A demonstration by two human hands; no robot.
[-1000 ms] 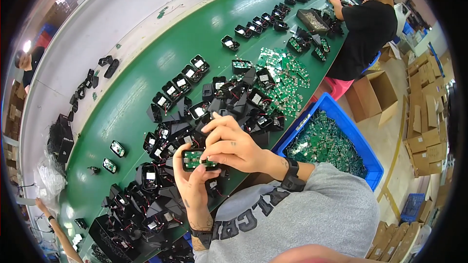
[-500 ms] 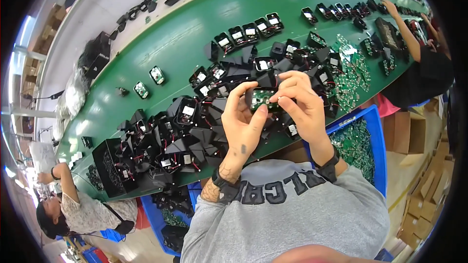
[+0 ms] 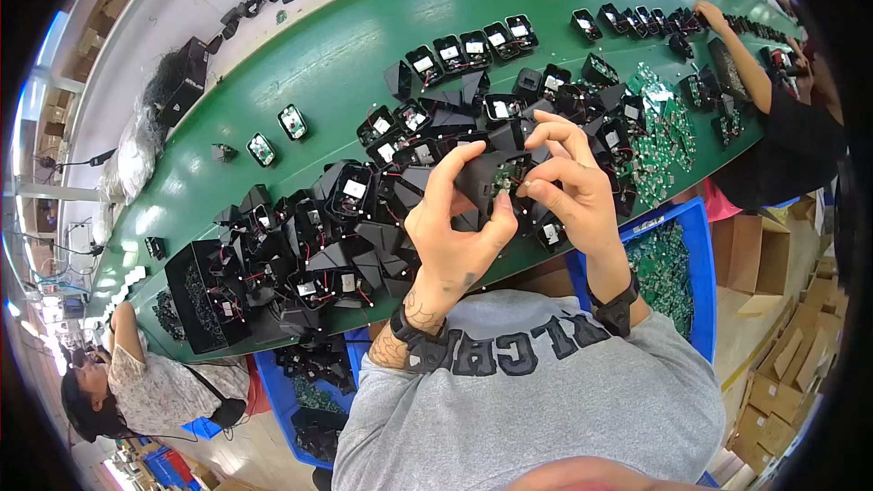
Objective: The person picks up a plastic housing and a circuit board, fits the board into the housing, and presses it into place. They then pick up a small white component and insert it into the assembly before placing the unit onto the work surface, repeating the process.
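Over the heaped work table, my left hand [image 3: 459,223] grips a black plastic housing [image 3: 482,184], fingers around one side and thumb on its front. A small green circuit board [image 3: 506,178] sits at the housing's face, tilted and seen at a slant. My right hand [image 3: 575,195] is closed at the right side of the board, thumb and fingertips drawn together. A tiny pale bit shows at those fingertips, too small to name. Beneath both hands lies a pile of black housings [image 3: 350,189] with white parts and red wires.
Loose circuit boards [image 3: 659,141] lie heaped to the right on the green table [image 3: 364,64]. Housings [image 3: 475,48] stand in a row farther back. Blue bins [image 3: 700,264] sit below the near edge. Co-workers sit at left [image 3: 173,391] and right [image 3: 787,141].
The housing in my left hand has turned, so its board now shows at a slant instead of face-on. My right fingertips have stayed close beside it.
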